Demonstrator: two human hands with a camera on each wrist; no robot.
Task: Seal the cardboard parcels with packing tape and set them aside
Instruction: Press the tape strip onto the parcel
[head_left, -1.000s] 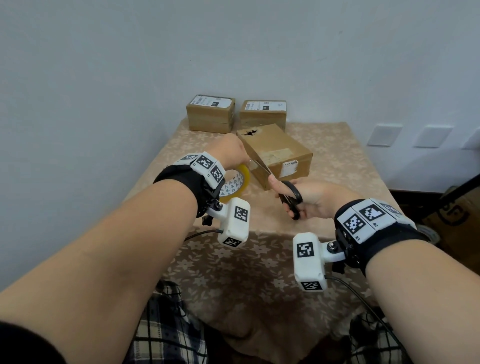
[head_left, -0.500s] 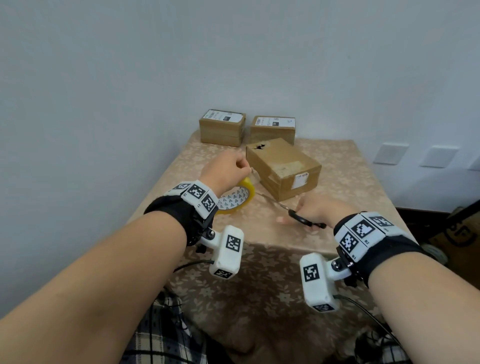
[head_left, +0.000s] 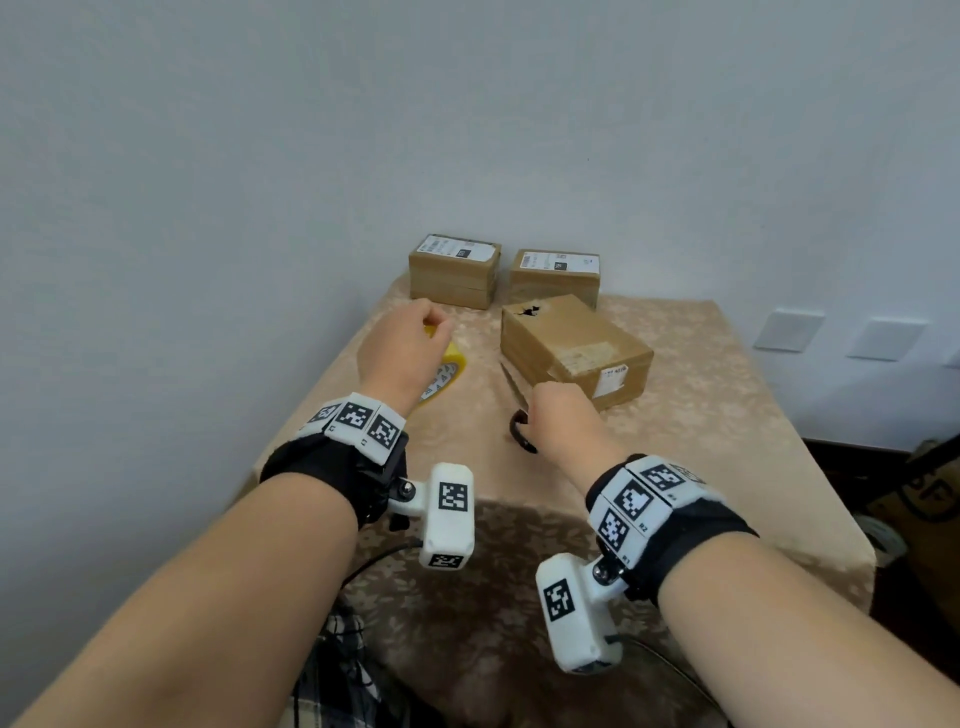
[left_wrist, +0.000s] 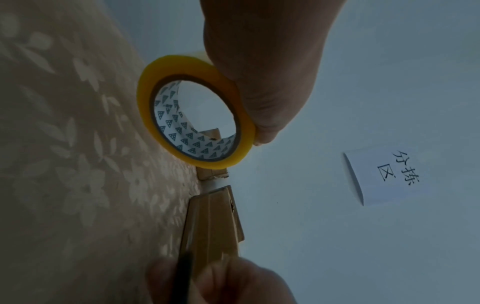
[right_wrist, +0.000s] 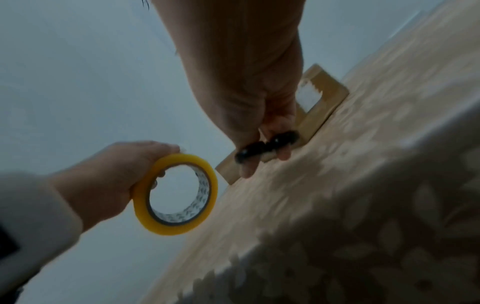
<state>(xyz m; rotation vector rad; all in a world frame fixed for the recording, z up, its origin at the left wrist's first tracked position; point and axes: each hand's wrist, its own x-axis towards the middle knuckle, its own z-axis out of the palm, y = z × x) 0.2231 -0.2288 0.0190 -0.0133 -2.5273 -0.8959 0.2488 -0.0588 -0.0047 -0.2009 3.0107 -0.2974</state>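
Note:
A cardboard parcel lies at an angle in the middle of the table, with a torn white label on its near end. My left hand grips a yellow roll of packing tape from above, just over the tablecloth left of the parcel; the roll stands on edge. My right hand holds black-handled scissors low at the parcel's near corner, blades pointing away. In the right wrist view the fingers curl through the black handles. Two smaller labelled parcels stand against the back wall.
The table wears a beige floral cloth that hangs over its front edge. White walls close in at the left and behind. A paper sign hangs on the wall. Wall sockets and dark clutter lie to the right.
Both hands dropped away from the parcel's near end toward the tabletop. The scissors came down from the tape strip; the tape roll moved left and farther back.

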